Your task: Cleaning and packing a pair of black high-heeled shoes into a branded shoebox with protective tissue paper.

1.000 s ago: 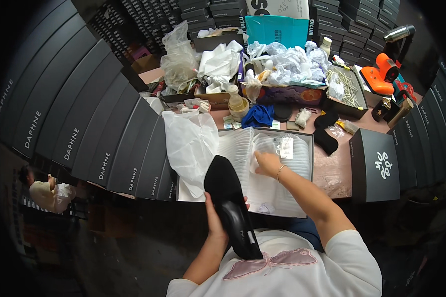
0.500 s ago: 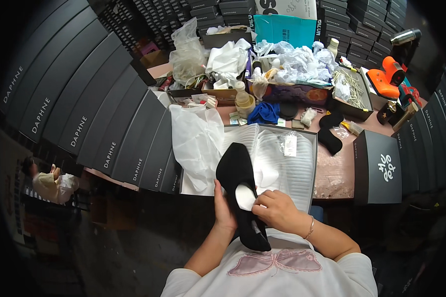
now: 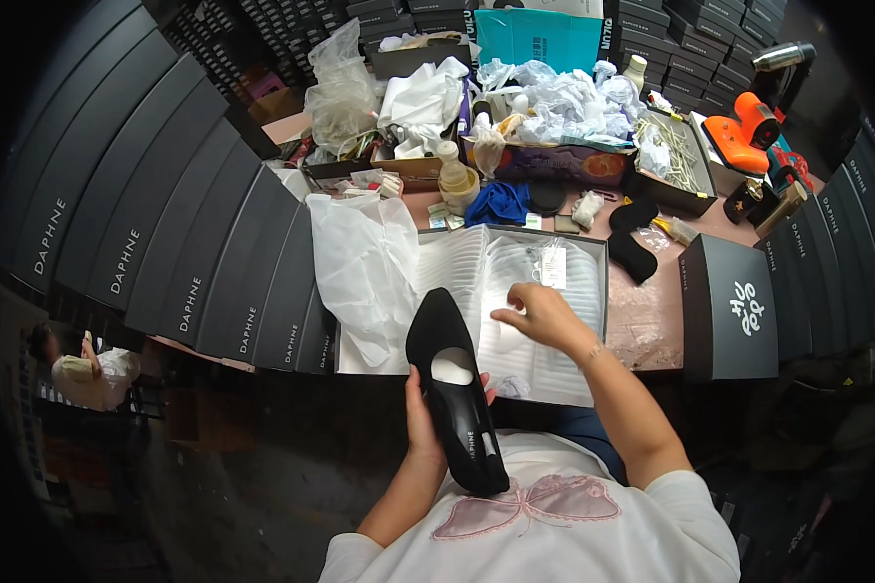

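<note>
A black pointed shoe (image 3: 444,325) leans upright in front of my body, toe up and heel end near my shirt. White stuffing (image 3: 452,366) shows in its opening. My left hand (image 3: 424,413) is closed around the shoe, with fingertips visible past its right edge. My right hand (image 3: 546,316) is over the open shoe box (image 3: 601,321), apart from the shoe. Its fingers are half bent with tips apart, and I make out nothing between them. Inside the box lie ribbed white padding (image 3: 530,262) and a white tag (image 3: 553,267).
White tissue paper (image 3: 365,272) drapes over the box's left side. Dark shoe boxes (image 3: 219,262) line the left, and another (image 3: 734,306) stands right. Behind are a glue bottle (image 3: 454,180), blue cloth (image 3: 499,204), black pads (image 3: 633,255) and an orange tool (image 3: 744,136). A person (image 3: 87,369) sits far left.
My right hand has left the shoe's opening and moved up and right over the box. The shoe has turned slightly, showing more of its insole. The whole view has shifted a little.
</note>
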A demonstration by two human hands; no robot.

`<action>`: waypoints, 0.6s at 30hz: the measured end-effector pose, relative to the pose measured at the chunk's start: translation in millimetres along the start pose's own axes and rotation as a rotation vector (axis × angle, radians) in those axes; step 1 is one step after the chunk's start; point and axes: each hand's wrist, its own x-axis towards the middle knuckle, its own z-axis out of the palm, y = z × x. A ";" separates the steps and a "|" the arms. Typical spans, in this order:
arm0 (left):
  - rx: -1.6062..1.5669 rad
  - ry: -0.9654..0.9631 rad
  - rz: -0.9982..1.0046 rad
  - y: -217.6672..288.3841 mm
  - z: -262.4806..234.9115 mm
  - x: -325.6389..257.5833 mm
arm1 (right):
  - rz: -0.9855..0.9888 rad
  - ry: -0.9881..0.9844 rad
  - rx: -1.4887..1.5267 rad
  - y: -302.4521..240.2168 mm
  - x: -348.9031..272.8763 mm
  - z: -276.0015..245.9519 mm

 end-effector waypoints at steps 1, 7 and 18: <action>0.006 0.001 0.011 2.1 1.1 0.3 | 0.117 -0.134 -0.166 10.9 3.8 15.4; 0.035 -0.004 0.055 9.2 15.2 -3.3 | 0.172 -0.202 -0.365 46.8 -4.9 69.4; 0.224 0.038 0.174 -24.2 17.2 -4.3 | -0.357 0.233 0.001 -104.8 -31.1 16.2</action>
